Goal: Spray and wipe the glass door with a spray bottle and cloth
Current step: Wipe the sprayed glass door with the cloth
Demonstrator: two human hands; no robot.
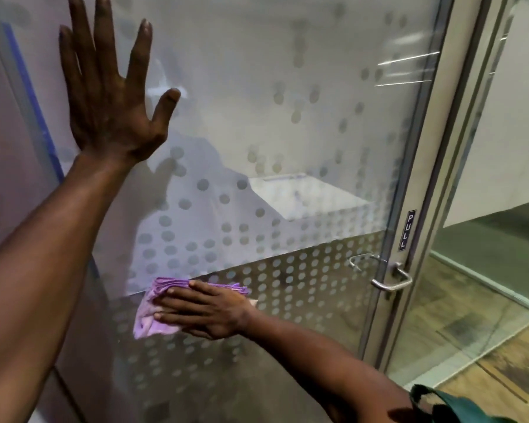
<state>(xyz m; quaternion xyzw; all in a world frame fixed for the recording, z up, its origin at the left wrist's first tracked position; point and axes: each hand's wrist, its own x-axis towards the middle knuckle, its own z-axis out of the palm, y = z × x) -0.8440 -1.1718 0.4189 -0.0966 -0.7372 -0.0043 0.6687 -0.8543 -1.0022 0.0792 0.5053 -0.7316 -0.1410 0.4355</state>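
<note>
A frosted glass door with a dotted pattern fills the view. My left hand is pressed flat against the upper left of the glass, fingers spread, holding nothing. Lower down, my right hand lies flat on a folded purple cloth and presses it against the dotted band of the glass. No spray bottle is in view.
The door's metal frame runs down the right side with a lever handle and a small PULL sign. Beyond it is a clear glass panel and wood-look flooring. A blue strip edges the left.
</note>
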